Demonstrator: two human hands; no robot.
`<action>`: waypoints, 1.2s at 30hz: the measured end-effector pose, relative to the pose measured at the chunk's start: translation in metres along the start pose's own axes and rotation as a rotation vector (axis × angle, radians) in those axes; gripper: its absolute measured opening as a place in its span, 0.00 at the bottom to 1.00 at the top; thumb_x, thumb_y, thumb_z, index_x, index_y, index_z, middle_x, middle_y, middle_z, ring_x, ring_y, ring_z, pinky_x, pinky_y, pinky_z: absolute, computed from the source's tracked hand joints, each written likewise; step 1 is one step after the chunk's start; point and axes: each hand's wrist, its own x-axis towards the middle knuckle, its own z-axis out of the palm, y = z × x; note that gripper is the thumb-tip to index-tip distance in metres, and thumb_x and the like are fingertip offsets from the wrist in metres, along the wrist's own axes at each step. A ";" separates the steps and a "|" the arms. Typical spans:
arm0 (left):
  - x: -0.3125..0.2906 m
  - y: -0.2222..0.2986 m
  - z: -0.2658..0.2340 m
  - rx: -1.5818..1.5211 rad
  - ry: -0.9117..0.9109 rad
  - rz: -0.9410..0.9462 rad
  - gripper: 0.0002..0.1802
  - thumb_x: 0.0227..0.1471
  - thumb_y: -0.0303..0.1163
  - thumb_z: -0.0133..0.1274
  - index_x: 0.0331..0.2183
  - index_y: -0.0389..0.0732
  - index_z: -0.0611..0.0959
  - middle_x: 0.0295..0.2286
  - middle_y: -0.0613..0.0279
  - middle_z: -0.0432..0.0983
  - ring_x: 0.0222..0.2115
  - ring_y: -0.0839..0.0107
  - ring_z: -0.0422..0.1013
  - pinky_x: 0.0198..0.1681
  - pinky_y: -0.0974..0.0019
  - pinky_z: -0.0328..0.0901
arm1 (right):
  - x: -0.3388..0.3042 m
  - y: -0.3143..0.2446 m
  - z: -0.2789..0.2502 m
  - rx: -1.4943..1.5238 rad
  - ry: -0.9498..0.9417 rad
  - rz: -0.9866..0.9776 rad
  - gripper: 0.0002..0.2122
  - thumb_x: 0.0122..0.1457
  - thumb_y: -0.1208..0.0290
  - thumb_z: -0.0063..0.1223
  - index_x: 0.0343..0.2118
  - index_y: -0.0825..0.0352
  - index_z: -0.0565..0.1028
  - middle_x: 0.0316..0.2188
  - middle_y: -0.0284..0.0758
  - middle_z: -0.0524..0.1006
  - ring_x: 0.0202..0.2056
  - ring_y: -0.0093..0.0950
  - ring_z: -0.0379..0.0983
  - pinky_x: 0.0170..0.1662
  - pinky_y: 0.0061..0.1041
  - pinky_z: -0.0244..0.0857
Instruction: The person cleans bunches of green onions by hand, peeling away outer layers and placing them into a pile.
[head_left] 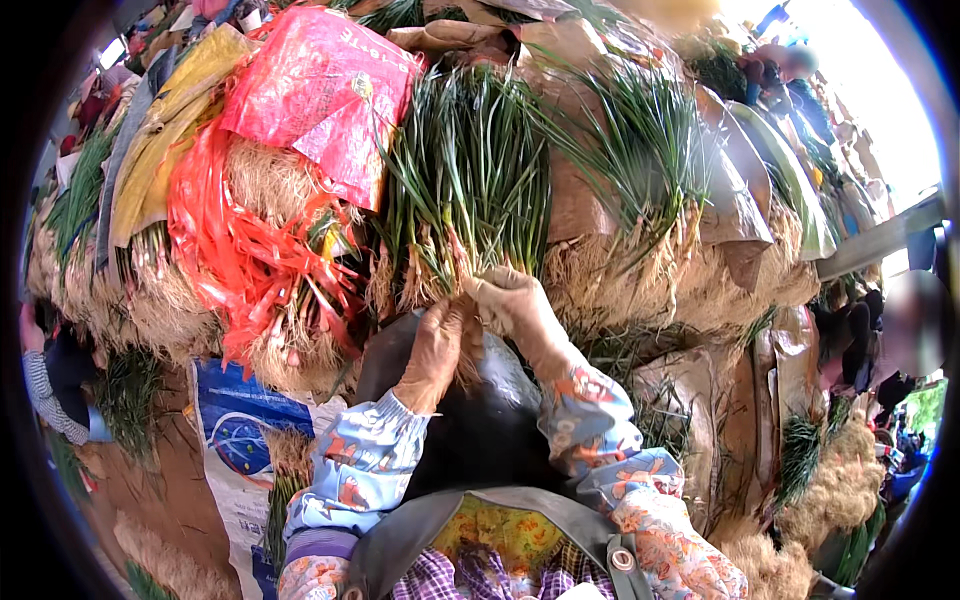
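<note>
Just in front of my dark-covered lap, my left hand and my right hand work close together. Green onions with pale bases and stringy roots meet their fingertips, leaves pointing away from me. Both hands are closed, pinching the onions at the base; a few roots dangle below, between the hands. How many stalks are held cannot be made out. Behind them lies a thick pile of long green leaves. Another loose bunch of green onions fans out to the right, over brown sacking.
Red plastic strips and a pink sack cover the heap at left. Root bundles line its near side. A blue and white sack lies at lower left, next to brown sheeting. Other people sit at the far left and right.
</note>
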 end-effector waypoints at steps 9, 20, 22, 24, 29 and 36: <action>-0.012 0.015 -0.011 -0.630 -0.173 -0.328 0.14 0.55 0.43 0.44 0.28 0.42 0.74 0.15 0.75 0.60 0.13 0.84 0.53 0.15 0.77 0.52 | 0.013 0.019 0.012 0.286 -0.076 0.065 0.07 0.56 0.71 0.48 0.28 0.70 0.73 0.14 0.25 0.64 0.14 0.17 0.59 0.17 0.16 0.54; -0.017 0.011 0.000 -0.442 -0.169 -0.206 0.15 0.56 0.41 0.43 0.25 0.42 0.73 0.12 0.74 0.60 0.11 0.83 0.54 0.13 0.77 0.51 | 0.013 0.041 0.006 -0.969 0.595 -0.385 0.09 0.51 0.67 0.51 0.20 0.67 0.72 0.15 0.37 0.71 0.17 0.29 0.68 0.23 0.26 0.62; -0.034 0.036 0.001 -0.356 -0.351 0.029 0.16 0.56 0.40 0.42 0.25 0.40 0.73 0.13 0.72 0.62 0.12 0.83 0.58 0.14 0.78 0.52 | 0.030 0.046 -0.047 -0.795 0.705 -0.219 0.09 0.53 0.67 0.46 0.20 0.64 0.72 0.15 0.34 0.72 0.19 0.26 0.71 0.24 0.26 0.65; -0.049 0.076 -0.007 -0.356 -0.257 0.230 0.17 0.57 0.41 0.40 0.28 0.37 0.74 0.14 0.68 0.65 0.12 0.80 0.61 0.16 0.77 0.59 | 0.023 0.044 -0.115 -1.456 0.657 -0.242 0.08 0.54 0.68 0.44 0.24 0.63 0.74 0.20 0.34 0.74 0.24 0.24 0.73 0.26 0.24 0.68; -0.021 0.077 -0.057 -0.550 -0.020 0.279 0.15 0.57 0.37 0.40 0.38 0.36 0.73 0.19 0.67 0.67 0.17 0.78 0.64 0.23 0.73 0.65 | -0.048 0.036 -0.110 -1.948 -0.504 0.164 0.09 0.52 0.65 0.45 0.30 0.64 0.72 0.27 0.34 0.75 0.29 0.28 0.73 0.31 0.27 0.68; -0.024 0.033 -0.046 -0.750 -0.119 -0.315 0.16 0.54 0.39 0.46 0.37 0.35 0.75 0.13 0.75 0.57 0.13 0.82 0.54 0.19 0.76 0.54 | 0.072 -0.022 0.052 -1.564 0.137 -0.219 0.15 0.51 0.55 0.48 0.27 0.64 0.73 0.22 0.41 0.74 0.26 0.39 0.72 0.32 0.31 0.66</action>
